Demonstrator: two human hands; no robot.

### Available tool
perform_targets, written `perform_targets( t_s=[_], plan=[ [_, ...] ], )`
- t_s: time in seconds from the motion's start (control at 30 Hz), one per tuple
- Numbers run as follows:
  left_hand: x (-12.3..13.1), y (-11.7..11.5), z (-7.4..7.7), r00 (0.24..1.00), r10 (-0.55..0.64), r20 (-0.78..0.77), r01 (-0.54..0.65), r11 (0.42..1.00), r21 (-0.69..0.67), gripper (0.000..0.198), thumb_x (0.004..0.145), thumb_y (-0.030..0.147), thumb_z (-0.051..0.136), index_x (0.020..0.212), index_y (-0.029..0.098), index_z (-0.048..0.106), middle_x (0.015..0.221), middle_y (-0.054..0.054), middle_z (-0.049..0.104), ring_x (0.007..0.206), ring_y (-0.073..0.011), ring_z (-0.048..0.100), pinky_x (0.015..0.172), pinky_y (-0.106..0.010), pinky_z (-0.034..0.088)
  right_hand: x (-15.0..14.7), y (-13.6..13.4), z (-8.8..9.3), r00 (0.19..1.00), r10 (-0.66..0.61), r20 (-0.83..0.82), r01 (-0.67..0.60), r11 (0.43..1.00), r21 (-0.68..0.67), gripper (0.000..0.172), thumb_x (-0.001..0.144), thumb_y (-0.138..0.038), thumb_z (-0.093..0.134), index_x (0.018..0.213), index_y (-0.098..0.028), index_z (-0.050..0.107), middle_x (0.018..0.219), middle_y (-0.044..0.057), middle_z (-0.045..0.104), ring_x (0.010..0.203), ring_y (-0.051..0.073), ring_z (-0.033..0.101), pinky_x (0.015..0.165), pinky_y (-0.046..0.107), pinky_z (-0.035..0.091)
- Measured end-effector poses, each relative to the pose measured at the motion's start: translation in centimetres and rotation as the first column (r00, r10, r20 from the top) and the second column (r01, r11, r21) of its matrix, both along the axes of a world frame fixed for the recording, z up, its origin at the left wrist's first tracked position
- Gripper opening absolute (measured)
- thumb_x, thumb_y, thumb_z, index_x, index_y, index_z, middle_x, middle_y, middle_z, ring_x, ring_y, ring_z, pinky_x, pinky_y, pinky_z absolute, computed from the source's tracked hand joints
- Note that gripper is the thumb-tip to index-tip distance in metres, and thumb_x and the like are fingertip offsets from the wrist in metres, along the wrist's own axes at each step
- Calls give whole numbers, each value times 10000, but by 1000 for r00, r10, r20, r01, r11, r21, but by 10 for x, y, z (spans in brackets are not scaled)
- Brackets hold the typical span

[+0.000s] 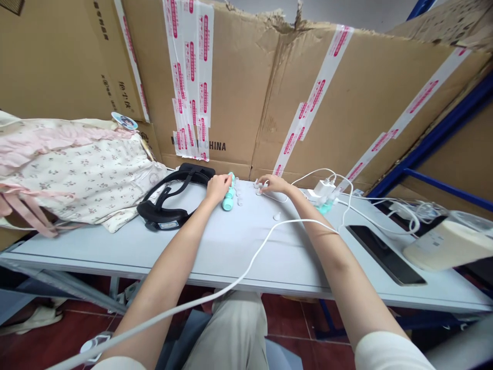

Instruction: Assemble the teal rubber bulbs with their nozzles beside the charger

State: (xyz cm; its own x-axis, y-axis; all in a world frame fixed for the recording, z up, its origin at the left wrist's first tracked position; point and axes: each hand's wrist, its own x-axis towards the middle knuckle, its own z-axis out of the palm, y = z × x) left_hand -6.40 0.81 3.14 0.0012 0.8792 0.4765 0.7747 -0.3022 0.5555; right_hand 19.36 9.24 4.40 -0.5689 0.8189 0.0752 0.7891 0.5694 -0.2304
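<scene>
Touching teal bottles (228,203) on the gray desk (239,246), the left hand (217,188) curls its fingers, grip unclear | Right hand (272,183), fingers bent, reaches small clear caps (259,193) near the cardboard (239,103); whether it pinches one, cannot tell.

Pale grey table (231,241) on metal legs (87,293); behind it, brown cardboard panels (239,77) with red-and-white tape (206,103). Grey wall (346,10) above torn top edge. Blue metal frame (447,188) at right. Dark red tiled floor (288,313).
</scene>
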Motion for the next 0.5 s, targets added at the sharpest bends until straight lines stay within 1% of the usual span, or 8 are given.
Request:
perform_targets(
  t_s=[0.03,0.1,0.17,0.2,0.3,0.37,0.43,0.5],
  plan=[
    [0,0,0,1000,1,-3,-1,1000,-1,519,928,464,291,653,193,638,565,-34,641,622,-171,593,623,-264,368,0,1,-1,1000,23,-15,-23,1000,-16,375,670,-401,715,1000,-224,703,999,28,689,880,161,615,690,216,397],
    [0,0,0,1000,2,-5,-2,1000,0,519,927,464,293,647,192,635,559,-34,637,615,-171,589,619,-264,364,-1,2,-1,999,34,-23,-35,996,-76,305,686,-389,693,929,-206,716,925,19,704,768,140,627,672,214,402],
    [0,0,0,1000,-3,0,3,1000,-3,515,924,464,300,627,193,623,544,-31,626,594,-168,580,612,-265,358,-1,2,-1,1000,7,-24,-10,993,-120,237,699,-362,675,861,-195,717,848,1,712,639,113,617,644,212,402],
    [0,0,0,1000,-7,5,7,1000,-4,514,922,464,303,616,194,615,536,-29,620,582,-165,574,607,-265,355,-1,2,-1,1000,-8,-29,5,993,-118,216,704,-345,668,852,-194,714,826,-6,713,601,104,610,637,210,401],
    [0,1,-1,1000,-14,17,14,1000,12,504,919,463,311,599,196,596,524,-24,609,566,-161,565,599,-265,345,-1,2,-1,996,-60,-60,58,997,-42,179,725,-307,649,848,-192,708,804,-11,718,576,95,609,642,206,400],
    [0,1,-2,1000,-13,18,13,1000,28,497,918,460,315,601,197,593,524,-24,610,568,-162,565,598,-265,343,-2,2,-1,993,-84,-86,83,996,-19,174,738,-305,642,855,-191,703,817,-12,721,570,89,609,650,205,403],
    [-1,2,-2,1000,-12,14,11,999,30,498,919,460,315,602,197,594,523,-25,611,571,-163,567,598,-266,342,-3,0,-1,992,-97,-76,96,995,-15,157,746,-297,635,851,-198,700,853,-19,724,565,80,607,650,204,398],
    [-1,1,-2,1000,-14,6,14,1000,24,507,921,462,309,599,197,596,524,-27,613,576,-165,570,601,-268,344,-5,-1,0,993,-117,-30,117,993,-3,144,750,-287,628,849,-211,699,885,-27,725,577,78,608,635,206,387]
  ],
)
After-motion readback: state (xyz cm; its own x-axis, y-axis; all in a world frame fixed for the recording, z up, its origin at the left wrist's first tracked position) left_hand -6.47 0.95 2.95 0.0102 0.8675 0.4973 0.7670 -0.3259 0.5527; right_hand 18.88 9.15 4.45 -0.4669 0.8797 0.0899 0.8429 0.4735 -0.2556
